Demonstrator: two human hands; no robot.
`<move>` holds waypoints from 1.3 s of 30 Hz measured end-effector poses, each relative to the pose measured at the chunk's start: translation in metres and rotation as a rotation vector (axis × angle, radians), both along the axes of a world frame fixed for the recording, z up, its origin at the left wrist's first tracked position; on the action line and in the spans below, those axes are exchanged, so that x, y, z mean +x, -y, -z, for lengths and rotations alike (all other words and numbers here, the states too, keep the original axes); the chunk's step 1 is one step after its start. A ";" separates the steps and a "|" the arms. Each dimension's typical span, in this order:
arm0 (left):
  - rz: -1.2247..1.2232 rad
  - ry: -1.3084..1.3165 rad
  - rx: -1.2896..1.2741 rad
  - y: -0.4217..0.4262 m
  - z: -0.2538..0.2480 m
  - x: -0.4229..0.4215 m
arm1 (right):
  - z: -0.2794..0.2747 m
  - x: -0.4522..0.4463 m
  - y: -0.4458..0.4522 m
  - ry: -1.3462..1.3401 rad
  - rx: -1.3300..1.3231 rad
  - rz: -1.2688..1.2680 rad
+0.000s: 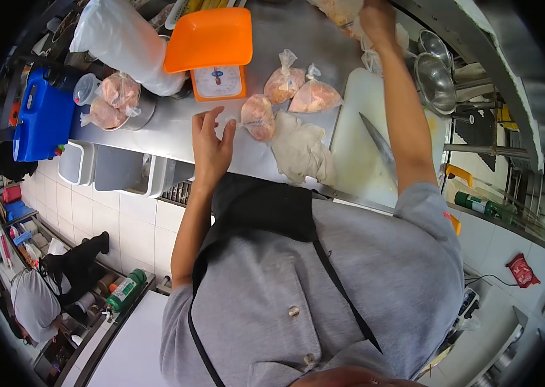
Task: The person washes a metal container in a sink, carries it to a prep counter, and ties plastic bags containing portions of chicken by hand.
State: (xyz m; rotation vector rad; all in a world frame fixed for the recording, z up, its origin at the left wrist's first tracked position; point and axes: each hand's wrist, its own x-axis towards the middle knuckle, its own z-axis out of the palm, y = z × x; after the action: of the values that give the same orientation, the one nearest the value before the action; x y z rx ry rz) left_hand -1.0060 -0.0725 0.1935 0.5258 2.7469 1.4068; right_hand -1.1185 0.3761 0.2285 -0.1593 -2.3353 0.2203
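Note:
My left hand (213, 143) hovers over the steel counter's front part, with thumb and fingers apart and nothing in them. To its right lie small knotted clear bags of raw pink meat, the nearest bag (258, 118) just beyond the thumb. Ahead of this hand stands an orange kitchen scale (219, 82) with an orange pan (211, 40). My right arm reaches far forward across the white cutting board (357, 145). At the top edge my right hand (379, 22) is beside a larger clear bag of meat (340, 11); its fingers are cut off or hidden.
A knife (379, 143) rests on the board, beside a crumpled cloth (301, 147). Metal bowls (437, 84) stand at right. Bagged meat sits in a pot (140, 115) at left, near a blue jug (43, 116). Another person (37, 303) is at the lower left.

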 end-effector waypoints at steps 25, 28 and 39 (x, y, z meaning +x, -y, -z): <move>0.070 -0.388 -0.266 0.039 0.060 0.019 | 0.036 0.090 0.300 0.590 -0.909 -0.602; 0.069 -0.393 -0.231 0.035 0.064 0.021 | 0.019 0.097 0.300 0.266 -0.426 -0.573; 0.136 -0.297 -0.192 0.047 0.047 0.020 | 0.045 0.097 0.278 0.686 0.450 -0.830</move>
State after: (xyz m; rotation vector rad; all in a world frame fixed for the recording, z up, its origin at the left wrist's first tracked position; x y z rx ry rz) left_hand -0.9860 -0.1197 0.1467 0.9589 2.9571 1.0996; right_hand -1.0210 0.0985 0.1835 1.1308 -2.9224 0.0249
